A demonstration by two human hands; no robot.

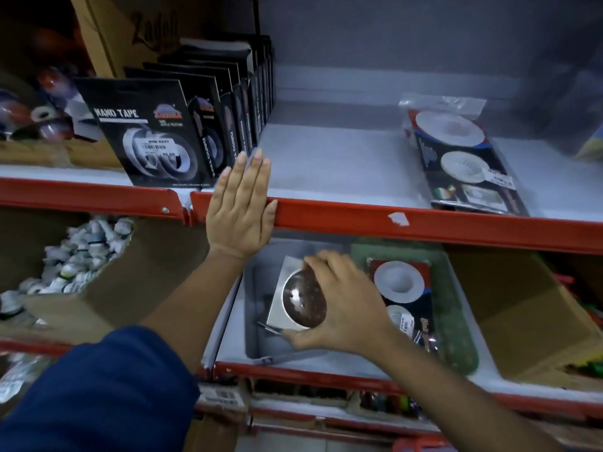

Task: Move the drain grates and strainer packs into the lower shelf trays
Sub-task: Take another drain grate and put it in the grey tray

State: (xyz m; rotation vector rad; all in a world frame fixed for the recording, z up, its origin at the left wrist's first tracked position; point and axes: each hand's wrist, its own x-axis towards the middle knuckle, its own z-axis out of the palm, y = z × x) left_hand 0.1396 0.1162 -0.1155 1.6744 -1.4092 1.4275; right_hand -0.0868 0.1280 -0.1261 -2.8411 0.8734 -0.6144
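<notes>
Down on the lower shelf, the person's right hand [339, 305] is lowering a square steel drain grate [295, 296] into the grey tray [257, 321], thumb and fingers pinched around its edges. Looks like the placing step is nearly done; I'd guess the grate just needs to go flat on the tray floor before the hand lets go. The left hand [241, 207] is holding nothing, fingers flat and together, resting on the red shelf edge [359, 220] like they're bracing themselves.

Right beside the grey tray, a green tray [456, 327] is already holding a strainer pack [404, 298]. One more strainer pack [463, 158] is lying on the upper shelf off to the right, so that's probably next, and it'll need a reach up and over that red edge.

Other stuff around: a row of nano tape boxes [146, 132] standing near the left hand, and a cardboard box of white rolls [75, 256] lower left. Nothing's really blocking the trays, though the overhanging shelf is making the gap tight.
</notes>
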